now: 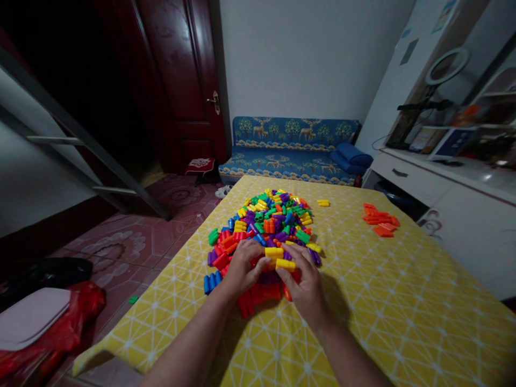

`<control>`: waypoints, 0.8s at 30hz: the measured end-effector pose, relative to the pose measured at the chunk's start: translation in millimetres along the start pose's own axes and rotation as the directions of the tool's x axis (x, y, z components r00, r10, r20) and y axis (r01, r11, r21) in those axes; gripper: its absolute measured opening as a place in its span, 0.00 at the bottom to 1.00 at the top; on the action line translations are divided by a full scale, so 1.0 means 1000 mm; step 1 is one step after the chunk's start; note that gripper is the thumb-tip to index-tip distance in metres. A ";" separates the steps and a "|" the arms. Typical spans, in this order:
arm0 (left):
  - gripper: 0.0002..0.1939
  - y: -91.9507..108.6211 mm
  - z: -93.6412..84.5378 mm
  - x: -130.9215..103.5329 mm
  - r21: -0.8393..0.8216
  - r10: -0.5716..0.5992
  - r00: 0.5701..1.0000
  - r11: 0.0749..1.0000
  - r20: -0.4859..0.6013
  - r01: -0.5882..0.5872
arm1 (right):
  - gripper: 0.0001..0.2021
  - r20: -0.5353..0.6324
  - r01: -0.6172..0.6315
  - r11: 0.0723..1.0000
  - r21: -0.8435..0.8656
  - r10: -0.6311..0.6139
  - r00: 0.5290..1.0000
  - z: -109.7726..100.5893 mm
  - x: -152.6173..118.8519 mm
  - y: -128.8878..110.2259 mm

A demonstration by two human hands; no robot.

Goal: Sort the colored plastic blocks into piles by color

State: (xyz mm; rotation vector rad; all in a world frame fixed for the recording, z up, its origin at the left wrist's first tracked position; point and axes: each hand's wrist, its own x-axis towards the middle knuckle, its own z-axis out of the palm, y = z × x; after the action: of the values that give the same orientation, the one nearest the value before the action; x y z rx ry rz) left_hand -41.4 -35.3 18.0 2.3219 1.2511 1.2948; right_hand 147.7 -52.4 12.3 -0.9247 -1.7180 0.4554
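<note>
Item: heap of plastic blocks [269, 226], mixed red, orange, yellow, green, blue and purple, on a yellow patterned tablecloth [363, 301].
Item: yellow blocks [285, 264], in your two hands over the heap's near part; whether they are joined cannot be told.
Item: your left hand [245, 266], over the heap's near left; thumb and fingers drawn together at the yellow blocks' left end.
Item: your right hand [304, 277], at the heap's near right; thumb and fingers pinching their right end.
Item: orange blocks [379, 217], a small group, well to the heap's right.
Item: label [444, 16], high up, beyond the heap to the right; print too small to read.
Item: dark-blue box [454, 144], beyond the heap to the right; pale markings, blurred.
</note>
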 end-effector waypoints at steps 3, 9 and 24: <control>0.19 0.001 0.002 -0.001 0.021 0.033 0.999 0.999 0.030 -0.034 | 0.19 0.036 -0.040 0.999 0.012 0.039 0.999 0.000 -0.001 0.001; 0.14 -0.002 0.002 -0.002 0.037 0.069 0.997 0.997 0.045 -0.071 | 0.16 0.067 -0.247 0.958 0.143 0.240 0.969 -0.005 0.001 0.007; 0.15 -0.007 0.000 -0.002 0.120 0.003 1.000 0.993 -0.024 0.000 | 0.12 -0.149 -0.820 0.555 0.140 0.831 0.536 -0.139 0.134 0.175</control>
State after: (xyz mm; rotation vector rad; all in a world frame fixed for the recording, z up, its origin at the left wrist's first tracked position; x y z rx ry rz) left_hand -46.0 -32.0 13.1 2.3951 1.3705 1.2851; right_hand 322.9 139.9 22.6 -1.6849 -0.9604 0.9879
